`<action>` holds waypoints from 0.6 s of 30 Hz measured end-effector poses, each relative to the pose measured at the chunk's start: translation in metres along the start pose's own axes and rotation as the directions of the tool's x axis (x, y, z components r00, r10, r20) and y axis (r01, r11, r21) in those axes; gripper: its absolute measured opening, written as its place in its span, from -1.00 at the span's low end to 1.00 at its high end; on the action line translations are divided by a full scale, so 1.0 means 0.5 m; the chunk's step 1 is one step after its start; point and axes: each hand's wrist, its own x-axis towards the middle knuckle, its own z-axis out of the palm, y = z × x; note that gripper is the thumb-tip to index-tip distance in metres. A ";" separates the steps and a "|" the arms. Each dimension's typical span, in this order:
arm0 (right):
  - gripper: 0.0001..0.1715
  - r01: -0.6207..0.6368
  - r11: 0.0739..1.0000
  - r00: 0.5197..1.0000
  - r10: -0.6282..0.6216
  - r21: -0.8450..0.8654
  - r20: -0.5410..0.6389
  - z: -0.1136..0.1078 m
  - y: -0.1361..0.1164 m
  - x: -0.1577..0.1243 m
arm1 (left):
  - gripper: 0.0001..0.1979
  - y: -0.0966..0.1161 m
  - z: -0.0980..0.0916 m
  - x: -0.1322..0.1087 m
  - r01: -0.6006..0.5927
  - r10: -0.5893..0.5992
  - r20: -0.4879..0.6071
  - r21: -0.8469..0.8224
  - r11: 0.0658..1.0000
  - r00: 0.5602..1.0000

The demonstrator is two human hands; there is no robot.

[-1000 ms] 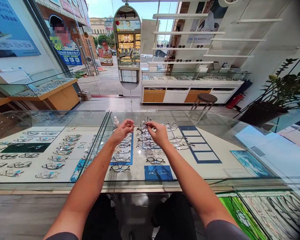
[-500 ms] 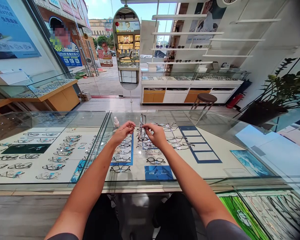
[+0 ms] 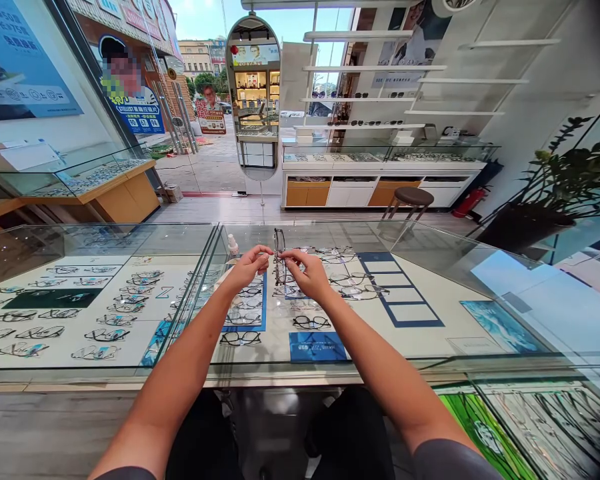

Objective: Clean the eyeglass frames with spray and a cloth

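Note:
A pair of eyeglasses [image 3: 279,275] is held up on edge above the glass counter, its front turned sideways to me. My right hand [image 3: 307,272] pinches it from the right with thumb and fingers. From the left, my left hand [image 3: 250,267] has its fingers closed together, the tips at the frame's rim. Behind the left hand stands a small white bottle [image 3: 233,244]. Beneath both hands, rows of glasses lie in the display case, with a black-rimmed pair [image 3: 311,322] closer to me. Something pale by the left wrist is too unclear to name.
The glass display counter [image 3: 380,363] spans the width before me. A blue divided tray [image 3: 393,313] and a blue card [image 3: 317,347] lie inside it. Beyond are an oval mirror [image 3: 254,97], a round stool [image 3: 414,196] and a potted plant [image 3: 535,213].
The eyeglasses have shifted slightly left and turned more edge-on. My left fingertips have come in to the frame, and my right hand has moved a little left with it.

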 end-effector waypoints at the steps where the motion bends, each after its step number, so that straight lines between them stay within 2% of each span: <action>1: -0.70 -0.007 1.000 1.000 0.007 0.012 -0.002 0.000 -0.001 0.001 | -0.40 -0.001 0.001 0.001 0.004 -0.004 -0.015 0.014 1.000 1.000; 6: -0.68 -0.015 0.999 1.000 0.014 0.031 0.012 -0.002 -0.001 0.002 | -0.45 0.002 0.007 0.000 0.036 -0.018 -0.124 0.148 0.988 0.992; 12: -0.73 -0.016 1.000 0.997 0.015 0.016 0.073 0.000 -0.006 -0.002 | -0.44 0.006 0.011 -0.003 0.070 -0.051 -0.151 0.128 0.989 0.987; 15: -0.79 -0.091 0.987 0.996 0.089 0.132 0.022 0.011 -0.003 -0.002 | -0.46 0.010 0.015 -0.005 0.057 -0.037 -0.152 0.127 0.990 0.988; 18: -0.66 -0.210 0.921 0.972 0.234 0.329 -0.033 0.023 0.005 0.003 | -0.44 0.014 0.020 -0.006 0.048 -0.029 -0.155 0.124 0.991 0.987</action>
